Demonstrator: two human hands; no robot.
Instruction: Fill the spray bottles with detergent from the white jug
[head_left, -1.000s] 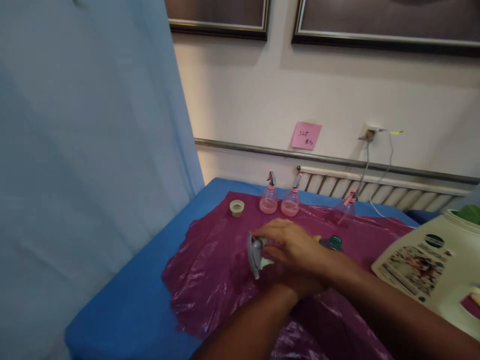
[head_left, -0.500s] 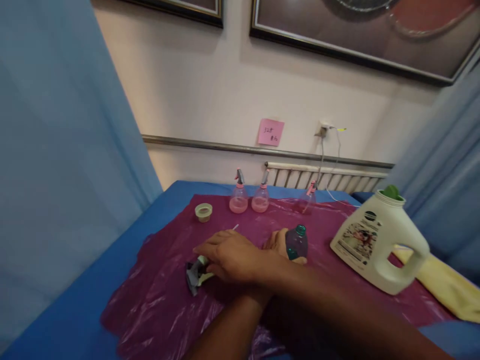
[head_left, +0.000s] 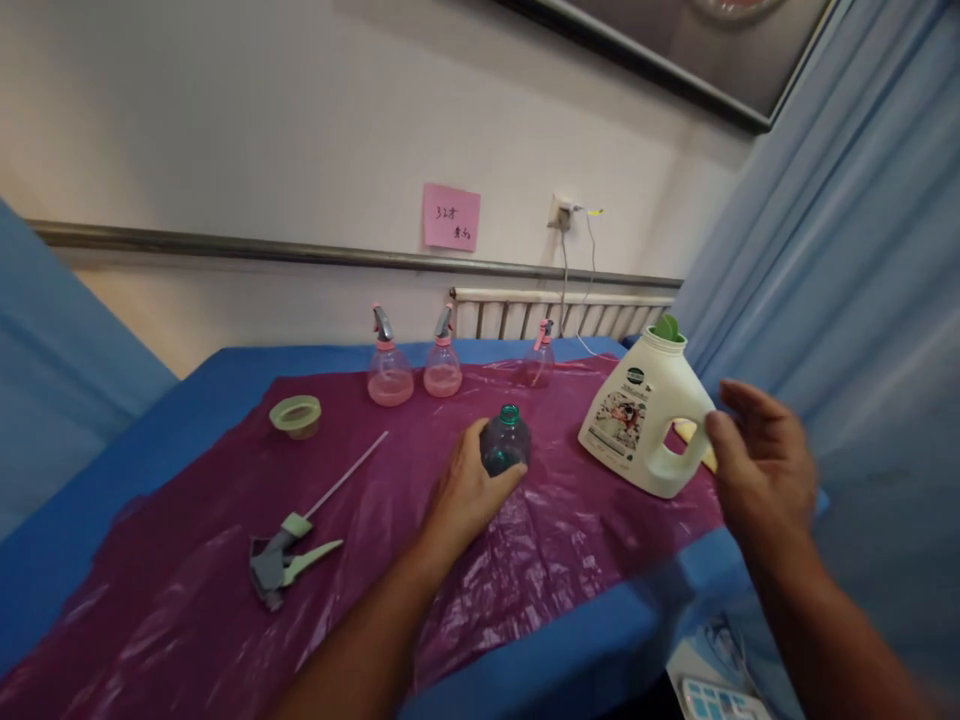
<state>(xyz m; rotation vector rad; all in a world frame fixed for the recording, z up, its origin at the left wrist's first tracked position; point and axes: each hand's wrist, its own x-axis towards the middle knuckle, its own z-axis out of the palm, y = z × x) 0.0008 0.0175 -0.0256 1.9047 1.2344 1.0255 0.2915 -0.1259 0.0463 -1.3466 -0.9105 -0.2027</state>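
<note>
My left hand (head_left: 469,485) is wrapped round a dark green, see-through spray bottle body (head_left: 508,440) with no top on it. My right hand (head_left: 765,465) hangs open, fingers apart, just right of the handle of a large cream-coloured jug (head_left: 643,415). The jug stands upright with its neck uncapped and a green spout showing inside. On the left of the purple sheet (head_left: 202,520) lies a grey and pale green spray trigger head (head_left: 281,565) with its thin tube pointing away. A pale green cap (head_left: 295,415) rests behind it.
Two spray bottles with pink liquid, one (head_left: 390,380) left of the other (head_left: 442,370), stand at the back. Another pink-topped bottle (head_left: 538,360) is farther right. A metal rail (head_left: 300,252) runs along the wall; a blue curtain (head_left: 862,250) hangs at right.
My right hand let go of the spray trigger head on the sheet and swung right to beside the jug. My left hand still holds the green bottle. The view has turned right.
</note>
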